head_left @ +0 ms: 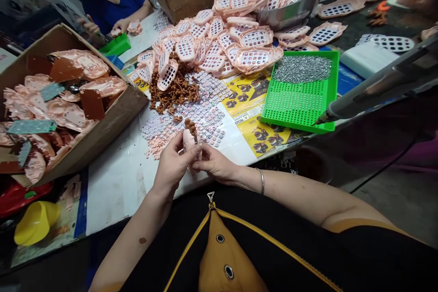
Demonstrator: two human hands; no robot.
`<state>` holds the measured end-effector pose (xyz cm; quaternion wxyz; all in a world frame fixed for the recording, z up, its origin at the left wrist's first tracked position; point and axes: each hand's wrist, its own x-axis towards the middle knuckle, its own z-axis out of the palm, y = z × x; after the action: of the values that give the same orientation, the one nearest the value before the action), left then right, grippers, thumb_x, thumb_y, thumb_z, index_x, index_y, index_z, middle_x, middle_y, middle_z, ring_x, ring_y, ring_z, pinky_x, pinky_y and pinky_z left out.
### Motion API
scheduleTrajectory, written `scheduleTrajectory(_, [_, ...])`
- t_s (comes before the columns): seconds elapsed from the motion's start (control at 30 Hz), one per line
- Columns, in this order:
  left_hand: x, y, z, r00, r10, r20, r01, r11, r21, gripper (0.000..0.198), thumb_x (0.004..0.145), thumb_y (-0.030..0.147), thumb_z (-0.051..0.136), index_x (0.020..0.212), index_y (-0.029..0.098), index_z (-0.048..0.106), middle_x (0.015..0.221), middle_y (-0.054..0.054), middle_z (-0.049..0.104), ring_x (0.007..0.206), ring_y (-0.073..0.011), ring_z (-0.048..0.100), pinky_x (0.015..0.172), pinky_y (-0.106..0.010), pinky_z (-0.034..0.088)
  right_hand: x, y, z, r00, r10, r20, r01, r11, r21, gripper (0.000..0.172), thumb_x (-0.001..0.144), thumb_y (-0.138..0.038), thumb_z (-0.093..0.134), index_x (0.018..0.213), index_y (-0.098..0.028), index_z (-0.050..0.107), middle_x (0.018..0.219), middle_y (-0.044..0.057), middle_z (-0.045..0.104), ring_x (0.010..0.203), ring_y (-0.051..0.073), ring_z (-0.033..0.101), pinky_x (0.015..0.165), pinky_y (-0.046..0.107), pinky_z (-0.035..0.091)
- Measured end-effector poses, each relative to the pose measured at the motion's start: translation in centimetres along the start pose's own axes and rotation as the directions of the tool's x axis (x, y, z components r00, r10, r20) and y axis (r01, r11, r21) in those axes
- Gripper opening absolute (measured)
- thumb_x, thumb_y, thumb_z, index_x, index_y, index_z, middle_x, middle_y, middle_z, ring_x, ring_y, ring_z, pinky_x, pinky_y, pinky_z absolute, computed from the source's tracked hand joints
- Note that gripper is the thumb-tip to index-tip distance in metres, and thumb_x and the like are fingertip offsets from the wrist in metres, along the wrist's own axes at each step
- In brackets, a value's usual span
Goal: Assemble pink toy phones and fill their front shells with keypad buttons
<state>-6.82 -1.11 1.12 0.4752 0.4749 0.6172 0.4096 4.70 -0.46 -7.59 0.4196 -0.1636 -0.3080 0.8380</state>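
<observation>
My left hand (174, 162) and my right hand (214, 164) meet over the near table edge, both pinched on a small pink plastic shell (189, 142). A brown rubber keypad piece (190, 127) sticks up from its top. Just beyond my hands lie small white and pink key caps (205, 114) and a heap of brown rubber keypads (173, 93). Behind them spreads a big pile of pink shells with rows of holes (236, 39).
A cardboard box (112, 114) of pink parts stands at the left. A green perforated tray (301, 100) with silver screws lies at the right, an electric screwdriver (376, 86) hanging over it. A metal bowl (290, 13) sits behind. Another person in blue (116, 0) works opposite. A yellow cup (34, 223) lies near left.
</observation>
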Motion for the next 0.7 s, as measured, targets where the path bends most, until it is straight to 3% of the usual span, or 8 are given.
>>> scheduleTrajectory(0.17, [0.1,-0.1,-0.1,0.999,0.040,0.015,-0.041,0.997,0.061,0.049,0.072,0.034,0.082,0.116,0.016,0.068,0.109,-0.005,0.071,0.103,-0.0207,0.062,0.090,-0.027,0.046,0.0,0.1,-0.1,1.000,0.013,0.011,-0.012,0.996,-0.093,0.073,0.053,-0.045,0.096,0.110,-0.022,0.056,0.083,-0.005,0.058,0.080,0.014,0.056,0.078,0.029,0.047])
scheduleTrajectory(0.37, [-0.5,0.6,-0.1,0.999,0.028,0.035,-0.035,0.976,0.216,0.069,0.071,0.043,0.082,0.131,0.016,0.062,0.127,-0.009,0.068,0.114,-0.0262,0.062,0.093,-0.030,0.048,-0.2,0.0,-0.3,1.000,0.006,0.010,-0.005,0.994,-0.107,0.071,0.052,-0.038,0.096,0.109,-0.023,0.056,0.100,0.000,0.064,0.099,0.019,0.061,0.092,0.034,0.049])
scheduleTrajectory(0.53, [-1.0,0.7,-0.1,0.996,0.042,0.073,-0.064,0.942,0.329,0.076,0.076,0.050,0.077,0.139,0.014,0.056,0.125,-0.011,0.070,0.113,-0.0299,0.064,0.094,-0.036,0.050,-0.3,-0.2,-0.5,0.999,0.026,0.042,-0.022,0.997,-0.079,0.075,0.054,-0.035,0.095,0.116,-0.024,0.055,0.111,0.002,0.066,0.109,0.021,0.062,0.102,0.038,0.047])
scheduleTrajectory(0.63, [-0.9,0.1,-0.5,0.994,0.076,0.084,-0.099,0.944,0.315,0.079,0.080,0.056,0.073,0.144,0.014,0.052,0.137,-0.014,0.064,0.128,-0.0332,0.059,0.106,-0.040,0.047,-0.3,-0.3,-0.6,0.999,0.025,0.041,-0.021,0.996,-0.088,0.075,0.052,-0.037,0.097,0.113,-0.023,0.055,0.107,0.001,0.066,0.110,0.021,0.061,0.101,0.037,0.047])
scheduleTrajectory(0.7, [-0.8,-0.5,-0.8,0.992,0.105,0.066,-0.119,0.955,0.271,0.078,0.084,0.060,0.068,0.146,0.016,0.052,0.150,-0.015,0.055,0.143,-0.0328,0.046,0.117,-0.040,0.037,-0.4,-0.5,-0.7,0.998,0.041,0.043,-0.038,0.997,-0.060,0.074,0.051,-0.039,0.097,0.110,-0.022,0.055,0.097,-0.002,0.065,0.099,0.017,0.062,0.093,0.033,0.049])
